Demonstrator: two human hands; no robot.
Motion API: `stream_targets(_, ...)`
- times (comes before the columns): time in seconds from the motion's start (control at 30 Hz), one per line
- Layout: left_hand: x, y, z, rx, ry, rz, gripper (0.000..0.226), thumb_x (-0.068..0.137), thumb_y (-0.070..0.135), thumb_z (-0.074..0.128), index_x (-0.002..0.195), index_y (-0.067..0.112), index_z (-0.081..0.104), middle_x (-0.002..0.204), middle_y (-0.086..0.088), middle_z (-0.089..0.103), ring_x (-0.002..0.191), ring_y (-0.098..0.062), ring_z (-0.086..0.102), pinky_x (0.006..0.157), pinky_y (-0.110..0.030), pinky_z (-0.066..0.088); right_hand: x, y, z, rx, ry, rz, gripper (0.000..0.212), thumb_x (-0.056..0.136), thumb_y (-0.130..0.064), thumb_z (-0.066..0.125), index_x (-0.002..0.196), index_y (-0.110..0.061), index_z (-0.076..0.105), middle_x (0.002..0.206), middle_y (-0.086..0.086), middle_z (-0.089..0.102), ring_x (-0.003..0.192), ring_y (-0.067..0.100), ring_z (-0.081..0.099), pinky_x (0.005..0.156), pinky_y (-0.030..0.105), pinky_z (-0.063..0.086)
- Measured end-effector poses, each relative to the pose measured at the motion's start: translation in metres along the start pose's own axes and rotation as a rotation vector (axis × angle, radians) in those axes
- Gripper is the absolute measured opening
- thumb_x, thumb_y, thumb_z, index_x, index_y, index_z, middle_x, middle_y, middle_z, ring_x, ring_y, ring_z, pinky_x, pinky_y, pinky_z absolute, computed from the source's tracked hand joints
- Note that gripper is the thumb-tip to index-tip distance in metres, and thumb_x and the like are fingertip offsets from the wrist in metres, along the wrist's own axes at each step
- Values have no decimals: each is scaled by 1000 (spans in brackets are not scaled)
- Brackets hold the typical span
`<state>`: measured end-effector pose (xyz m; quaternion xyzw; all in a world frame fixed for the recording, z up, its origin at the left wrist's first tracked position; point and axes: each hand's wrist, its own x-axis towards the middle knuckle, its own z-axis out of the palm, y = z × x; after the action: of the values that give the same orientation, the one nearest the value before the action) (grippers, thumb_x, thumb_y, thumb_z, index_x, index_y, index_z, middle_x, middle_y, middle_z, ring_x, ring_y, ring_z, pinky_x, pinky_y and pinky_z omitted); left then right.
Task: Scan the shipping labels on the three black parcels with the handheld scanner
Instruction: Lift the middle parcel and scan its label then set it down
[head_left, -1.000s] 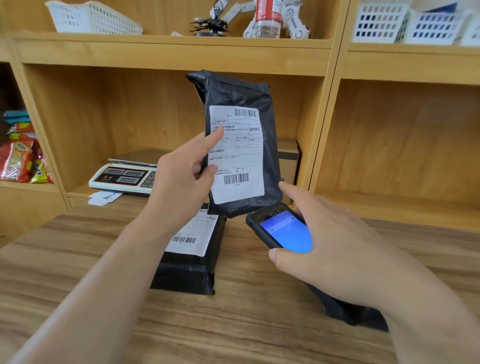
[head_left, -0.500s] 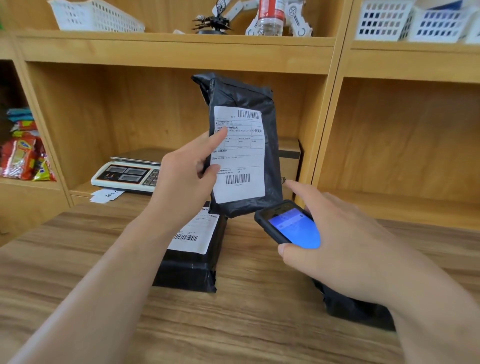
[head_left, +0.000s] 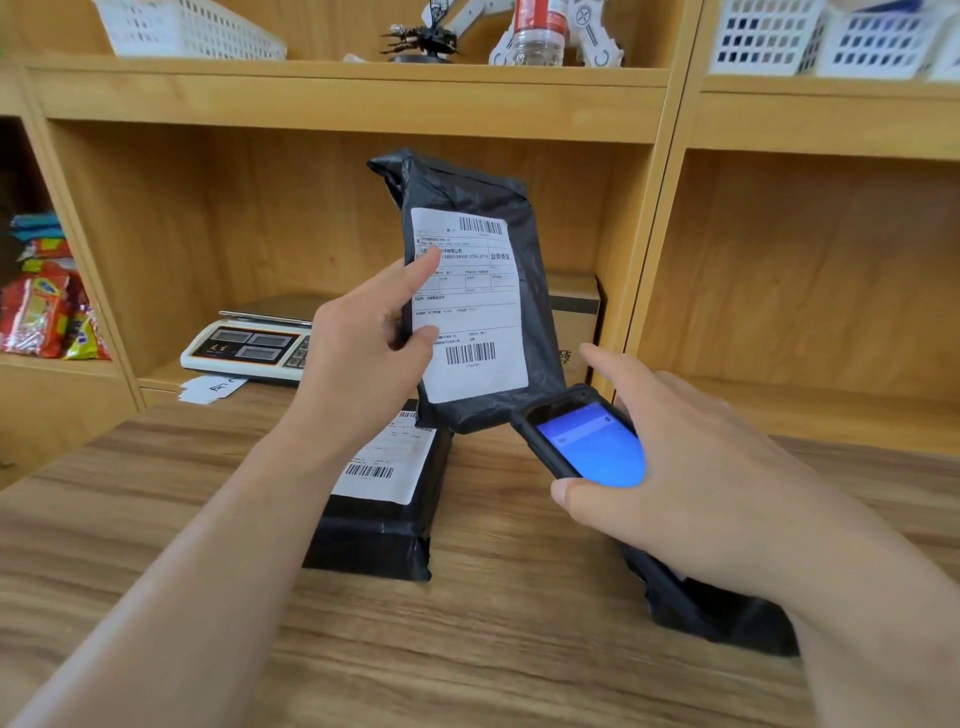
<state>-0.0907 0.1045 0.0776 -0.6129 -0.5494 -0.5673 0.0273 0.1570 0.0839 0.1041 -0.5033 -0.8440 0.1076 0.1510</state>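
My left hand (head_left: 363, 358) holds one black parcel (head_left: 524, 249) upright above the table, its white shipping label (head_left: 470, 301) facing me. My right hand (head_left: 691, 478) grips the handheld scanner (head_left: 582, 441), whose blue screen is lit; its top end points at the lower right corner of the held parcel. A second black parcel (head_left: 379, 530) lies flat on the wooden table (head_left: 493, 639) below my left hand, label up. A third black parcel (head_left: 727, 613) lies under my right wrist, mostly hidden.
Wooden shelving stands behind the table. A white electronic scale (head_left: 249, 348) and a paper slip (head_left: 210, 388) sit on the lower shelf at left, a brown box (head_left: 574, 312) behind the held parcel. Snack packets (head_left: 41, 312) are far left, white baskets (head_left: 821, 36) on top.
The right hand with the scanner has drifted slightly right and up, nearer the held parcel's lower corner. The left hand keeps the parcel upright in almost the same place.
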Motion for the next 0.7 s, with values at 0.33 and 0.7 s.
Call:
stream_targets(0.33,2,-9,2,-1,-43,-51,65,97,-2,59,153,28,46,138,20,59,126,-5,59,91,-28,59,1,6,-6,43,93,3,98,67,-73,57,148,-56,5,115,-22,41,107,11,45,81,37,44)
stream_targets(0.7,-1,-17,17,-23,-267,-262,67,93,-7,53,148,32,53,135,9,66,64,2,67,55,-19,54,-1,15,-13,74,138,24,100,63,-74,58,148,-57,7,116,-19,45,98,12,51,73,34,43)
